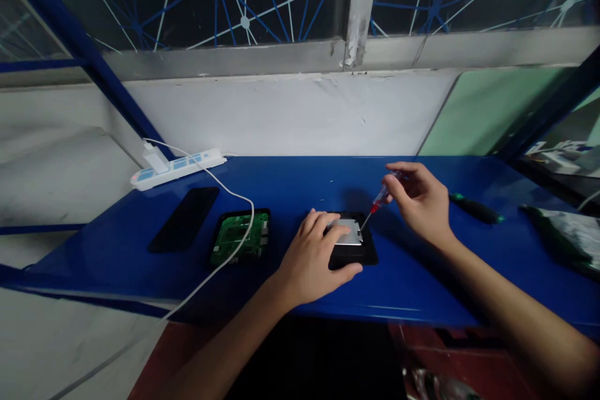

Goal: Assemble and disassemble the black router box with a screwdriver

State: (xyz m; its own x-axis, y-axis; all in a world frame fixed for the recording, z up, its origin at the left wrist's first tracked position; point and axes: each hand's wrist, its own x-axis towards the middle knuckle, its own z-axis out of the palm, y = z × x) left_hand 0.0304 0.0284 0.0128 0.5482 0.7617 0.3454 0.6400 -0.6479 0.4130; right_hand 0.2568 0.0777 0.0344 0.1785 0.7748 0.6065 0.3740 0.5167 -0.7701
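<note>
A silver metal plate, perhaps a drive (349,232), sits in a black plastic case part (359,255) on the blue table. My left hand (313,256) lies over the case's left side, its fingers spread and reaching onto the plate, thumb near the front edge. Pinched in my right hand (417,197) is a screwdriver (379,197) with a clear and red handle. It slants down to the left, and its tip meets the plate's right edge, where any screw is too small to make out.
Left of my hands lie a case half with a green circuit board (237,237), a black phone-like slab (184,219) and a power strip (180,167). A white cable (244,194) crosses the board. A dark green-tipped screwdriver (475,208) and a plastic bag (569,231) lie right.
</note>
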